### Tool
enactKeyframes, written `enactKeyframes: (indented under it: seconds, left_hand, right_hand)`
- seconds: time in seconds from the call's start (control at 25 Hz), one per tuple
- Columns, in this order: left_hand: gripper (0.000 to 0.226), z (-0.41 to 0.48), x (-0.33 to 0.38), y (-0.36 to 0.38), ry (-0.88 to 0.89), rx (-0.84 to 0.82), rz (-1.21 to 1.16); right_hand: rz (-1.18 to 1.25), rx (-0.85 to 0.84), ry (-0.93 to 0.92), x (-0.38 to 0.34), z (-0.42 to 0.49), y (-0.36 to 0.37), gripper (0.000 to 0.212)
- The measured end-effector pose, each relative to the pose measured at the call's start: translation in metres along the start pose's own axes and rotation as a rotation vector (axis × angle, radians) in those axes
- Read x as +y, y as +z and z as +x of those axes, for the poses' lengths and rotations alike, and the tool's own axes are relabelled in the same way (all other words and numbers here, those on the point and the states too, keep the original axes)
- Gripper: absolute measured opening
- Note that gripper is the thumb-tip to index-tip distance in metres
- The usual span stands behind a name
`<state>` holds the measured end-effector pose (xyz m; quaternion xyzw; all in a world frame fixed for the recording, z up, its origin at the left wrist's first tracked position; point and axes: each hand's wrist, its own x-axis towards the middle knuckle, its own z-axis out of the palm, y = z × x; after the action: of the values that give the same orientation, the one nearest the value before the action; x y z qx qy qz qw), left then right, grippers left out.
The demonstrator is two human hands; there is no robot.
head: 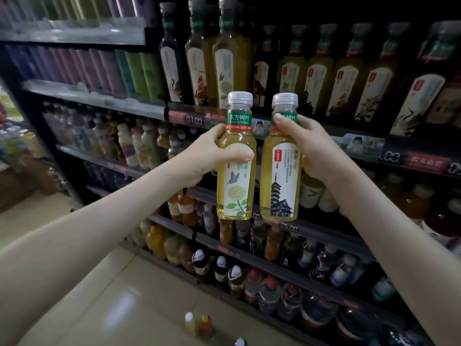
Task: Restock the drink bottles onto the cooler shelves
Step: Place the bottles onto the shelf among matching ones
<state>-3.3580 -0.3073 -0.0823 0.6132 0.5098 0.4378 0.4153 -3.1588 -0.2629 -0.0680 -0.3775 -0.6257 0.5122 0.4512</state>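
Butterfly-label bottle (234, 196) stands upright in my left hand (204, 158), thumb and fingers wrapped round its shoulder. Beside it, my right hand (306, 148) grips the pagoda-label bottle (279, 196) likewise.

Dim in here: the dark tiered cooler shelving (331, 237) sinks to near black at upper right. Front light catches the pale-yellow plastic tea bottle with a butterfly label (235, 193) and the pale-yellow plastic tea bottle with a pagoda label (279, 191): bright, sharp, print readable. Soft glare sits on the glossy beige tiled floor (129, 295). The row of pastel slim cans (82, 68) at left is smeared; shelf lines bow, wide-angle, toward the edges.
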Motion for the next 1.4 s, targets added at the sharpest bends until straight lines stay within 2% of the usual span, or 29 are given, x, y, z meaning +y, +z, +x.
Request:
enactKeyframes:
  seconds: [0.2, 0.44, 0.64, 0.72, 0.8, 1.0, 1.12, 1.2, 1.4]
  left_hand:
    - [0.056, 0.055, 0.004, -0.067, 0.087, -0.168, 0.011]
    - [0.061, 0.100, 0.005, -0.099, 0.192, -0.136, -0.100]
    - [0.059, 0.121, 0.017, -0.089, 0.253, -0.113, -0.136]
    - [0.051, 0.125, 0.022, -0.082, 0.275, -0.091, -0.157]
    - [0.052, 0.128, 0.029, -0.078, 0.287, -0.070, -0.183]
    - [0.074, 0.134, 0.038, -0.073, 0.328, -0.057, -0.140]
    - [0.060, 0.132, 0.045, -0.064, 0.380, -0.043, -0.066]
    - [0.062, 0.131, 0.049, -0.057, 0.411, -0.033, -0.021]
    - [0.053, 0.128, 0.055, -0.045, 0.479, 0.005, 0.050]
  right_hand:
    - [0.084, 0.217, -0.040, -0.011, 0.044, 0.028, 0.018]
    - [0.310, 0.546, -0.288, -0.031, 0.059, 0.017, 0.016]
    - [0.201, 0.598, -0.549, -0.044, 0.058, -0.020, 0.019]
    - [0.149, 0.596, -0.586, -0.048, 0.062, -0.033, 0.028]
    - [0.101, 0.584, -0.601, -0.054, 0.069, -0.043, 0.035]
    - [-0.076, 0.542, -0.471, -0.051, 0.087, -0.074, 0.041]
    - [-0.093, 0.547, -0.315, -0.042, 0.102, -0.086, 0.049]
    - [-0.083, 0.562, -0.223, -0.042, 0.116, -0.083, 0.058]
    - [-0.116, 0.516, -0.103, -0.048, 0.148, -0.064, 0.054]
